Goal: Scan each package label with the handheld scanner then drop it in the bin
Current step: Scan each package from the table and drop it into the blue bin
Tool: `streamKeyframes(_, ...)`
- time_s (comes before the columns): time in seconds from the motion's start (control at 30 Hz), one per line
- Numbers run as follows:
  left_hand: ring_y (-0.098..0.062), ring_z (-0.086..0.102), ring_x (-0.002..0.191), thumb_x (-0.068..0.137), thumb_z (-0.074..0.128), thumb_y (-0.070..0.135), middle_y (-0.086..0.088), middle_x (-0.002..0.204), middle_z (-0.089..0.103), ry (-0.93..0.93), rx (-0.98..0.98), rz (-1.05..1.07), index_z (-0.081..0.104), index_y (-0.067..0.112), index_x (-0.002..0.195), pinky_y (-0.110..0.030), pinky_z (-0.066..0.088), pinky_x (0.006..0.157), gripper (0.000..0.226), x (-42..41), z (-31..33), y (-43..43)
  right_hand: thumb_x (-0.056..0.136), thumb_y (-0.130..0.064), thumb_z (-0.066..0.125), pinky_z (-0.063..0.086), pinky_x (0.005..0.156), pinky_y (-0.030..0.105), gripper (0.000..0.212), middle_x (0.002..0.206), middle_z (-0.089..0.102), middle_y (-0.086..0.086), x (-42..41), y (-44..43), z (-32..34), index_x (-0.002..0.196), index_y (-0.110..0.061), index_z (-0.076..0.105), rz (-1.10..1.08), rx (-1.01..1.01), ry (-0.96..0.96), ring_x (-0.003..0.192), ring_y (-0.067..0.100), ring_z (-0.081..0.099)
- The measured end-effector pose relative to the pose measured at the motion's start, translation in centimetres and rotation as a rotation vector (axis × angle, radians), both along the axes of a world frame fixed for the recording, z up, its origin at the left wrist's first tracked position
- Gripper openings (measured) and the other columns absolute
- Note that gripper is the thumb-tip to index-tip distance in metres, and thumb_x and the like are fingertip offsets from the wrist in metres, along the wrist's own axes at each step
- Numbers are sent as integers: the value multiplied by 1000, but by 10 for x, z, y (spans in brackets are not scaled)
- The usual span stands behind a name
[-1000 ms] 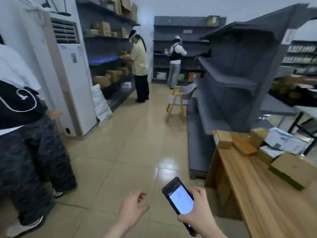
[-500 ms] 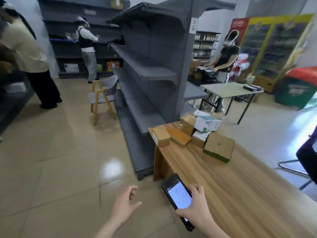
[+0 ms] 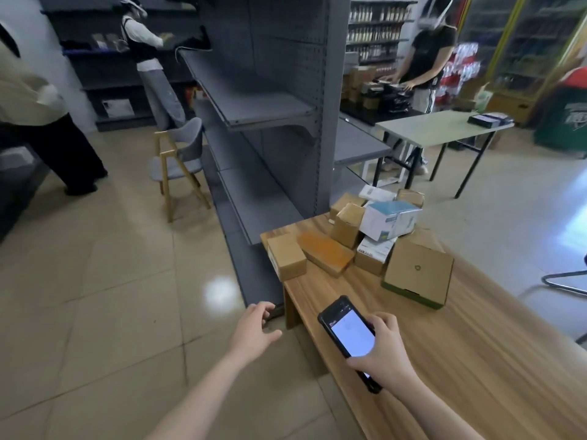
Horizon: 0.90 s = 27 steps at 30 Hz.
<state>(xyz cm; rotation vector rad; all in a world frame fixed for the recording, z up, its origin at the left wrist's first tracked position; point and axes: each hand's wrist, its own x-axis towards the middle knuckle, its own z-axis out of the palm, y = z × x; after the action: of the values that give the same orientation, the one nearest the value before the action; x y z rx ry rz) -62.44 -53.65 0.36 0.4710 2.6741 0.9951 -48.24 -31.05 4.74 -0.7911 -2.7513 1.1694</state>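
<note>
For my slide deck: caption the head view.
Right hand grips handheld scanner at wooden table; left hand empty; packages piled ahead.

Free tabletop (image 3: pixel 476 360) this side of package pile (image 3: pixel 346 230), grey shelving (image 3: pixel 263 112) close behind, open floor (image 3: pixel 95 281) left

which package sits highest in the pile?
The white box with the blue top, lying tilted across the brown cartons; every other package there sits lower, and most are plain cardboard.

The packages (image 3: pixel 347 230) lay piled at the table's (image 3: pixel 476 360) far left corner, a shelf unit (image 3: pixel 270 122) behind that corner; the scanner (image 3: pixel 347 336) was above the left edge, nearer.
</note>
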Motion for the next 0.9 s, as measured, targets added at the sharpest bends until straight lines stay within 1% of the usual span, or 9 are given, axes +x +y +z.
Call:
streamKeyframes(0.3,-7,46,104,82,74,29,9,113,40,-28,-82,-31,49,27,128,-19,36,89,52,-72,-14,44,50,-36,85,44,75,18,99,130,27,-10,-71,39,-19,135,-14,40,31,-10,-72,102,7,42)
streamKeyframes(0.4,-13,43,115,81,74,28,6,118,37,-6,-97,-49,49,25,130,-20,35,93,55,-106,-20,62,51,-35,85,44,77,17,101,131,27,-10,-96,49,-27,138,-13,38,15,-10,-76,103,6,39)
streamKeyframes(0.47,-18,36,124,79,75,27,1,128,35,47,-143,-61,47,24,132,-26,36,101,60,-128,-23,75,52,-34,85,45,79,18,102,133,26,-10,-111,55,-31,139,-14,37,-6,-7,-90,103,6,38)
streamKeyframes(0.53,-25,27,135,78,76,29,-3,144,27,101,-269,-106,40,27,139,-35,36,109,71,-152,-26,88,52,-34,85,45,77,18,102,134,25,-11,-123,59,-35,139,-15,36,-39,-12,-114,103,6,39)
streamKeyframes(0.6,-33,11,145,79,75,25,-7,156,7,158,-450,-219,22,33,149,-46,26,118,88,-176,-31,102,53,-35,85,46,78,18,101,134,25,-11,-136,62,-38,139,-16,36,-66,-22,-136,103,7,40)
streamKeyframes(0.67,-38,-15,146,80,71,9,-7,157,-19,225,-611,-384,-1,40,152,-58,10,118,107,-199,-37,117,52,-36,86,49,84,21,102,134,25,-9,-151,69,-41,139,-16,36,-69,-6,-166,106,7,40)
streamKeyframes(0.73,-37,-33,140,79,67,-3,-5,152,-39,264,-756,-540,-18,46,147,-68,9,114,120,-218,-44,130,52,-38,85,51,87,23,101,132,26,-9,-167,75,-42,137,-16,37,-63,11,-183,109,7,40)
streamKeyframes(0.8,-34,-34,140,79,69,0,-3,149,-43,255,-864,-636,-26,49,143,-73,15,109,124,-235,-52,137,51,-39,84,51,85,23,98,130,27,-9,-180,80,-43,135,-16,38,-72,8,-186,109,7,39)
streamKeyframes(0.9,-35,-24,145,78,75,11,-2,155,-35,237,-1008,-736,-25,45,145,-77,14,105,125,-250,-60,138,52,-37,83,50,84,22,100,131,27,-8,-196,85,-47,138,-15,36,-65,12,-217,110,8,40)
